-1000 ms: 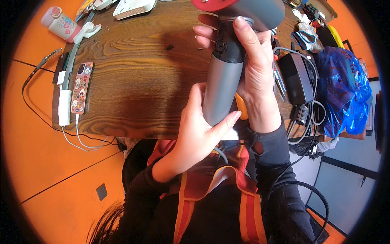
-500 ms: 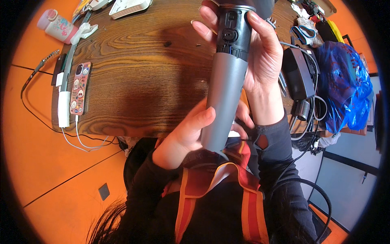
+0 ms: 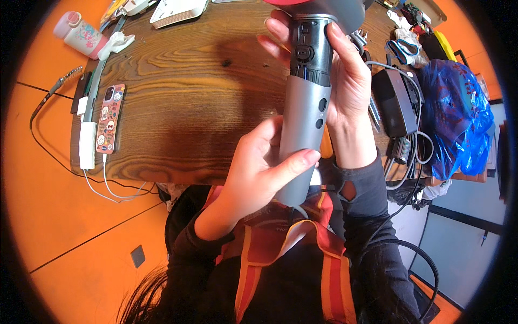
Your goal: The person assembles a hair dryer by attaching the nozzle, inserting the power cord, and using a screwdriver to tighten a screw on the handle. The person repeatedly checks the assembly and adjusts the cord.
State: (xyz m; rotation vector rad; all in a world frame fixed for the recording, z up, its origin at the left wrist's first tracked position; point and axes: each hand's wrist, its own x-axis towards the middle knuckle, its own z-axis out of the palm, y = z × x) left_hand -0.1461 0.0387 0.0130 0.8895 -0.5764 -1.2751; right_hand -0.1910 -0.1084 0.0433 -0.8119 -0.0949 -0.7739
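Bottle in white and pink sits at the far left, touching a crumpled tissue; nearer the person, a phone in a patterned case lies on the wooden table. The left hand is clamped on a grey sleeve, thumb across its front. Above the table's near edge, the sleeve surrounds the lower part of the hair dryer's black handle core. The right hand curls around that core from behind, thumb at its right edge. Further right are a black box and a blue plastic bag.
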